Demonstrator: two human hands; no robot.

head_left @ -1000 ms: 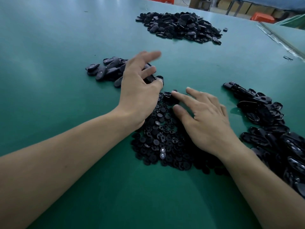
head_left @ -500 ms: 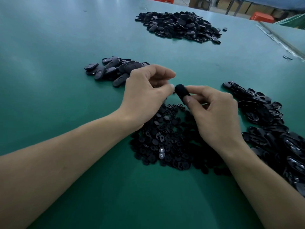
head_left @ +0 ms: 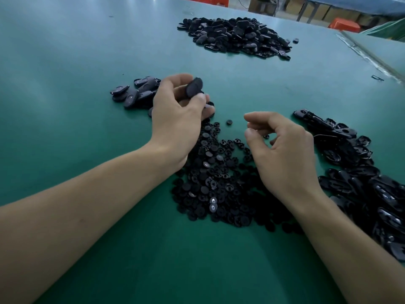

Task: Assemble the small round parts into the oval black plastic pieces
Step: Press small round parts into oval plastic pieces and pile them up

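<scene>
Oval black piece (head_left: 194,87) pinched by left hand (head_left: 175,119), right hand (head_left: 282,154) loosely curled, empty, over round parts (head_left: 210,172)

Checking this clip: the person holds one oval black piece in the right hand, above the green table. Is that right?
No: in the head view the oval black piece is gripped by the left hand, not the right, above the green table. The right hand hangs loosely curled, with nothing visible in it.
</scene>
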